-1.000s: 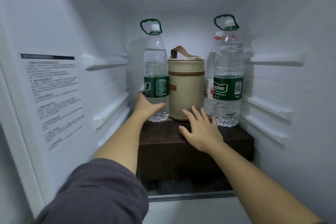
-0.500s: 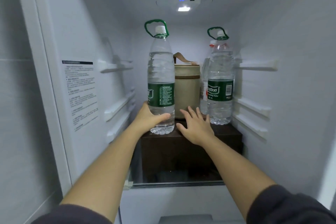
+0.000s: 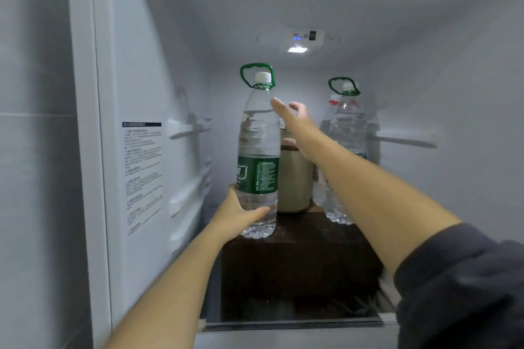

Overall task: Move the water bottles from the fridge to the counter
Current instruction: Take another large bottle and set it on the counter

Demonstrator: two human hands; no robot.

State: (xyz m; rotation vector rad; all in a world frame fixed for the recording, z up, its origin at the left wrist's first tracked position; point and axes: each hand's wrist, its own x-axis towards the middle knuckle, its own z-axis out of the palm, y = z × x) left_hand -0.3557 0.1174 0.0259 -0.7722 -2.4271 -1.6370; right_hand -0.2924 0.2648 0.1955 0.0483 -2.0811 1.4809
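Clear water-filled bottle (image 3: 258, 147) sits in the left hand's (image 3: 241, 215) low grip, right hand (image 3: 295, 119) spread at its two o'clock.

A tall clear plastic water bottle (image 3: 258, 156) with a white cap, a green loop handle at its neck and a dark green label band stands upright at the near left corner of a dark brown box (image 3: 297, 263) inside the white fridge (image 3: 425, 65). Water fills it up to the shoulder. The left hand (image 3: 241, 214) grips its lower body just below the label; whether its base rests on the box cannot be told. Farther back on the right, a second clear bottle (image 3: 350, 133) with the same green handle stands upright on the box. Just behind it to the left stands a third clear bottle (image 3: 329, 113) with red at its neck, partly hidden.
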